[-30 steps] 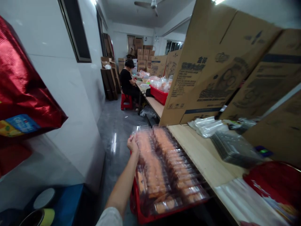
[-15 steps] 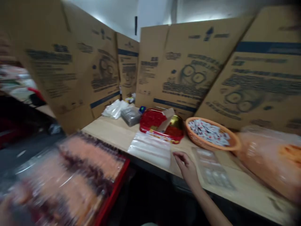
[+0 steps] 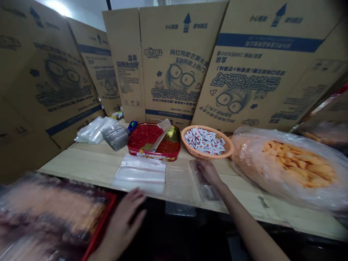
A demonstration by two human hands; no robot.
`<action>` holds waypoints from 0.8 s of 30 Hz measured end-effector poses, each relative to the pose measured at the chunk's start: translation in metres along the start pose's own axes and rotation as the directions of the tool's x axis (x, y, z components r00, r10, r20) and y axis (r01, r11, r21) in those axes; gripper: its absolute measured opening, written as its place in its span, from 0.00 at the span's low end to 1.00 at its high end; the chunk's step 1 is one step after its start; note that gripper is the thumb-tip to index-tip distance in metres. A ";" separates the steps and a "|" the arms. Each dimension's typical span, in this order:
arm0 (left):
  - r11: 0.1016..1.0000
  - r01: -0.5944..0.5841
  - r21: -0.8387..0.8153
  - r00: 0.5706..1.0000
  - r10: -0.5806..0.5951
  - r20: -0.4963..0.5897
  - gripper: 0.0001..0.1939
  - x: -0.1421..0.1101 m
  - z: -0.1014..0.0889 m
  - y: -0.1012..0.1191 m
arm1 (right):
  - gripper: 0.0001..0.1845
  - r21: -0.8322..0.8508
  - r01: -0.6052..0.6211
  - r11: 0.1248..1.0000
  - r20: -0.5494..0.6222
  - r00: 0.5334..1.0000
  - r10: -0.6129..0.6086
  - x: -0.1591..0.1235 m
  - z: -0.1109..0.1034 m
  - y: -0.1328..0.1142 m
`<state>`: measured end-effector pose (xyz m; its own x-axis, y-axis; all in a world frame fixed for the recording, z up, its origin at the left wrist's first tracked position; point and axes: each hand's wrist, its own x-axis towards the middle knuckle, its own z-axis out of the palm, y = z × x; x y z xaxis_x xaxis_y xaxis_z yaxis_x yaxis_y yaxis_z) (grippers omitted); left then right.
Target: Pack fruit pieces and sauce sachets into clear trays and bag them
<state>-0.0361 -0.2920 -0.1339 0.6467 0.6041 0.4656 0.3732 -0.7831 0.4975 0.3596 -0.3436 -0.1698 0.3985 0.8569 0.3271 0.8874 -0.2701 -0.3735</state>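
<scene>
My left hand [image 3: 126, 219] hovers in front of the table edge, blurred, with thumb and fingers apart and nothing in it. A stack of clear plastic bags [image 3: 141, 175] lies just beyond it. My right hand [image 3: 209, 173] is closed at the far end of a flat clear plastic tray [image 3: 208, 192], which looks brownish at the top; its fingertips are partly hidden. Beside that, another thin clear plastic tray [image 3: 179, 181] lies flat and overhangs the table's front edge. At lower left is a red crate [image 3: 102, 221] of packed, orange-pink food in clear packaging, blurred.
A red tin [image 3: 152, 156] holds red chopped food and a cardboard divider. Next to it stands an orange basket [image 3: 231, 148] of small white sachets. A big clear bag [image 3: 299, 163] of orange chips lies right. Clear containers [image 3: 115, 136] sit left. Cardboard boxes [image 3: 174, 43] wall the back.
The view has turned right. My left hand has come from the packed food at far left to the table front, open. My right hand has moved onto the brownish clear tray.
</scene>
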 end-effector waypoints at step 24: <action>0.905 -0.400 -0.141 0.694 0.400 0.599 0.36 0.079 0.203 0.104 | 0.11 -0.046 -0.050 0.998 -0.028 0.998 0.049 -0.026 -0.008 0.058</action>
<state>0.1887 -0.3551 -0.1937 0.9963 0.0171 0.0839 -0.0150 -0.9299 0.3674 0.4023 -0.3850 -0.1931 0.4473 0.8303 0.3325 0.8762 -0.3322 -0.3492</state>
